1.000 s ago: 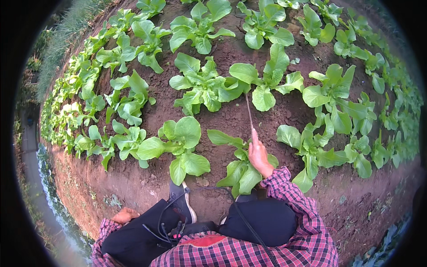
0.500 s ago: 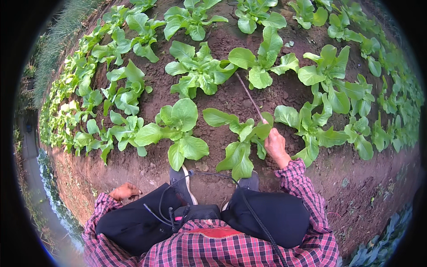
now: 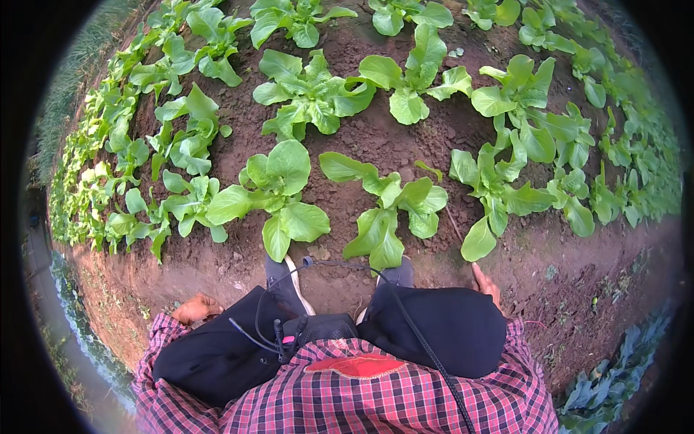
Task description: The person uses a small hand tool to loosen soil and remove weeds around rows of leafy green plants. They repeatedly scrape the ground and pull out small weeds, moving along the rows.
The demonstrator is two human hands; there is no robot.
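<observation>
Crouching at the edge of the raised bed (image 3: 376, 145), the person has the right hand (image 3: 488, 283) low beside the right knee, fingers closed round the bottom end of a thin stick (image 3: 454, 224) — the grip looks like a loose pinch, though the knee hides most of it, so I cannot tell how firm it is. The stick runs up and away from that hand, slanting into the soil between the near lettuce (image 3: 390, 210) and the lettuce to its right (image 3: 499, 188). The risk lies right there: the tip sits close to both plants, and a sideways sweep could tear a leaf or disturb roots; a stick this thin could also snap if it is levered hard in the packed earth. The left hand (image 3: 195, 309) is well apart from the stick, down on the sloping bank of the bed by the left knee, fingers curled against the dirt — holding nothing that I can see. That bank looks crumbly, so weight leaned on it could make it give way.
</observation>
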